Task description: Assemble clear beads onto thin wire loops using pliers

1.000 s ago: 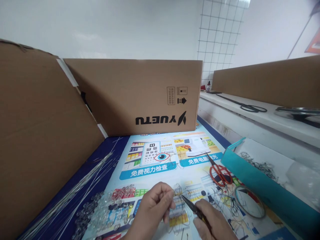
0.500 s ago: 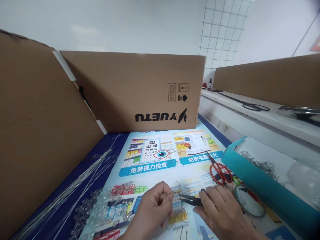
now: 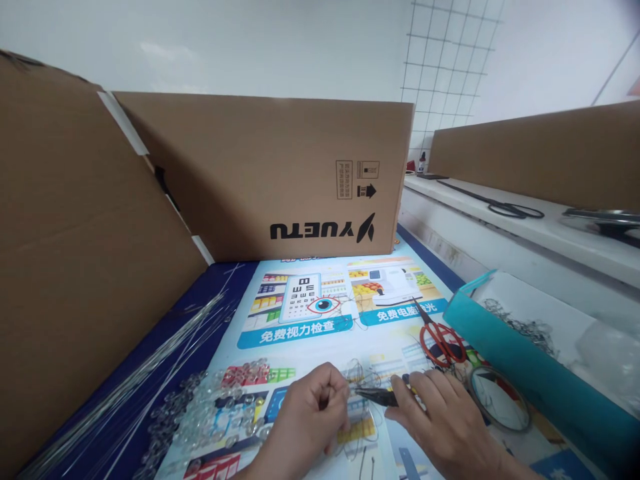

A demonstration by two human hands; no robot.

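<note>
My left hand (image 3: 309, 417) pinches a small bent wire piece (image 3: 356, 375) at the bottom middle of the view. My right hand (image 3: 445, 423) grips thin black pliers (image 3: 379, 397), whose tips point left and touch the wire beside my left fingers. Both hands hover just above a colourful printed poster (image 3: 320, 313) laid on the table. A heap of clear glass beads (image 3: 210, 417) lies left of my left hand.
Large cardboard panels (image 3: 280, 173) wall the back and left. Long straight wires (image 3: 150, 367) lie at the left. Red-handled scissors (image 3: 440, 340), a wire coil (image 3: 500, 400) and a teal tray (image 3: 520, 373) with wire bits sit right. Black scissors (image 3: 510, 210) rest on a white ledge.
My right hand turned palm-down and the pliers swung from pointing up-left to lying nearly level, tips at the wire. The view tilted slightly down.
</note>
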